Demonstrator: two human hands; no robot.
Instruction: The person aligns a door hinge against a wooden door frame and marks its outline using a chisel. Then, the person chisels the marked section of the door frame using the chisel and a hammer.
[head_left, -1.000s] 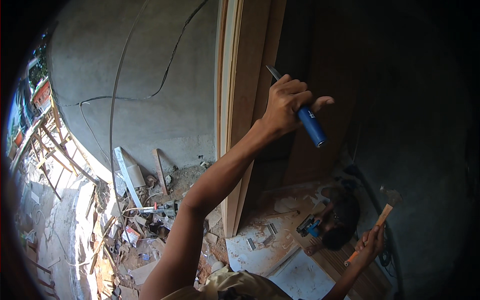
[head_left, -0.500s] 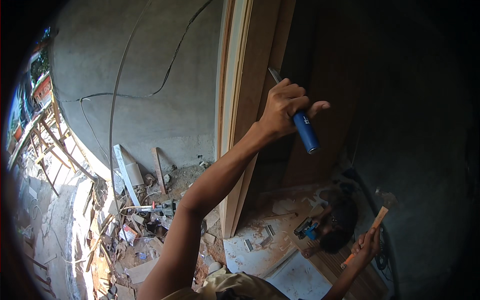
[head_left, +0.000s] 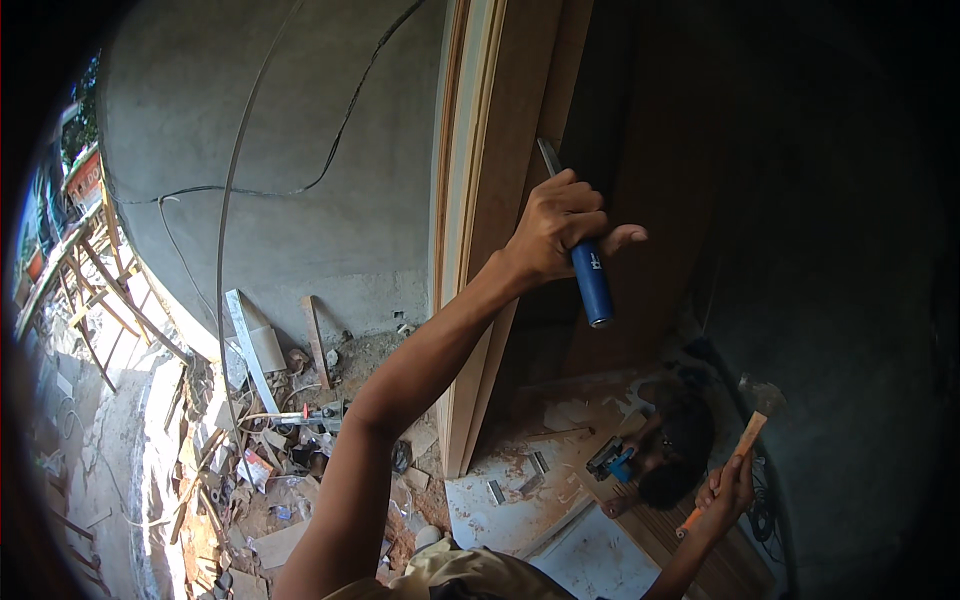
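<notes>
My left hand (head_left: 562, 222) is raised and wrapped around a chisel (head_left: 593, 290) with a blue handle, thumb sticking out to the right. The chisel's metal blade points up, its tip at the edge of the wooden door frame (head_left: 505, 130); I cannot tell whether it cuts into the wood. Lower on the right, my right hand (head_left: 724, 492) grips the orange and bare-wood handle of a hammer (head_left: 748, 436). The hammer's head is uppermost, dim against the dark wall and apart from the chisel.
A dark shape (head_left: 678, 450), seemingly a person bent low, is beside a blue and black tool (head_left: 612, 462) on wooden boards. Small metal pieces (head_left: 497, 491) lie on a dusty white sheet (head_left: 470, 520). Rubble (head_left: 290, 470) and a power tool (head_left: 312, 415) cover the left ground. Cables (head_left: 335, 150) hang along the grey wall.
The chisel handle's lower end has swung left and slightly down, so the chisel stands steeper. My left hand has dropped a little. The hammer has shifted slightly left.
</notes>
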